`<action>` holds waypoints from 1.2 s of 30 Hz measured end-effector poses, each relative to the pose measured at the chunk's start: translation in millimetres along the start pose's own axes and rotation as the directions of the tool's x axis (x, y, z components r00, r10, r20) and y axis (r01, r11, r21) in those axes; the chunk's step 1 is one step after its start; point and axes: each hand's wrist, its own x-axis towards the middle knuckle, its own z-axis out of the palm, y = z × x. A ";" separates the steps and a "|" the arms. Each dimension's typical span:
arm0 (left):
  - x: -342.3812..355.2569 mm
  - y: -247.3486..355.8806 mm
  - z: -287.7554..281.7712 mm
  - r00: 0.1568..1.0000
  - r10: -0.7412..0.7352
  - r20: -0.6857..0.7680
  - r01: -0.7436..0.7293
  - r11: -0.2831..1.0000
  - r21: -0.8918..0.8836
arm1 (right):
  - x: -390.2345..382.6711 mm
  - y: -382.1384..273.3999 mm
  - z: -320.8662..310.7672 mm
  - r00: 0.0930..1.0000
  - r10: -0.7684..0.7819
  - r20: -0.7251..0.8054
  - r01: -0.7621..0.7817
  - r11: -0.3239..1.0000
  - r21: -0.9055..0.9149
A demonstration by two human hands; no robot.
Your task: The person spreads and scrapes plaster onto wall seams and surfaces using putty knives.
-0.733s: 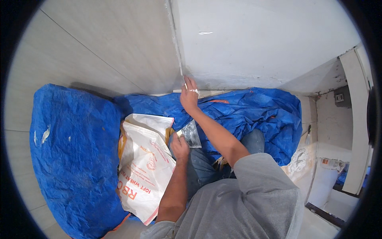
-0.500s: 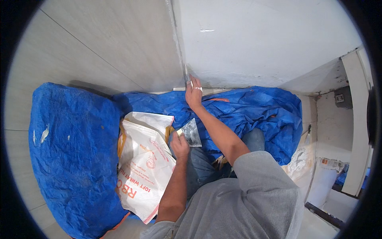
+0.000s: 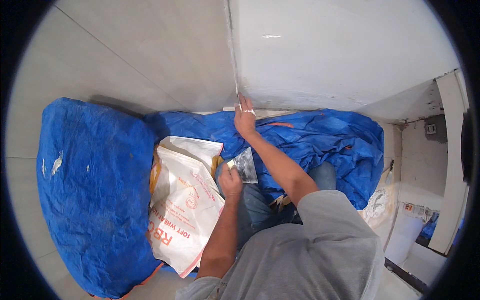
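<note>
My left hand (image 3: 231, 181) is closed round the handle of a wide putty knife (image 3: 245, 166), its grey, white-smeared blade pointing right above my knee. Farther forward, my right hand (image 3: 245, 120) holds a second putty knife (image 3: 239, 100) at the low end of the wall corner. That blade shows almost edge-on, and its handle is hidden by my fingers. White paste sticks to those fingers. A pale, rough line of filler (image 3: 231, 45) runs along the corner joint, between the grey panelled wall (image 3: 145, 45) and the white wall (image 3: 340, 50).
Crumpled blue tarp (image 3: 320, 145) covers the floor along the wall. A large blue-covered bulk (image 3: 95, 200) stands at left. White printed sacks (image 3: 187, 200) lie beside my left forearm. To the right are a white-smeared floor patch (image 3: 380, 200) and a pale upright board (image 3: 450, 160).
The right-hand blade, earlier showing longer above my fingers, now appears shorter and thinner against the corner. My left hand still holds its knife in the same place; the whole view shifted slightly.
</note>
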 end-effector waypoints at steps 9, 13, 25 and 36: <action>-0.6 11.3 0.9 1.000 0.018 -0.005 -0.018 1.000 0.004 | 4.6 4.3 -12.0 0.989 0.009 -0.149 0.004 0.996 0.086; 2.4 4.3 4.6 1.000 0.010 0.003 -0.010 1.000 0.005 | 10.6 -11.7 -9.6 0.989 -0.023 -0.143 0.034 0.997 0.070; -2.2 11.2 -5.2 0.995 0.064 -0.079 -0.066 0.998 -0.019 | -59.0 -22.3 -115.6 1.000 -0.001 0.027 -0.001 0.997 0.082; -44.5 -2.9 5.0 0.971 -0.095 0.220 0.238 0.486 -0.841 | -184.5 -90.1 -239.0 0.628 -0.675 0.387 0.702 0.706 0.093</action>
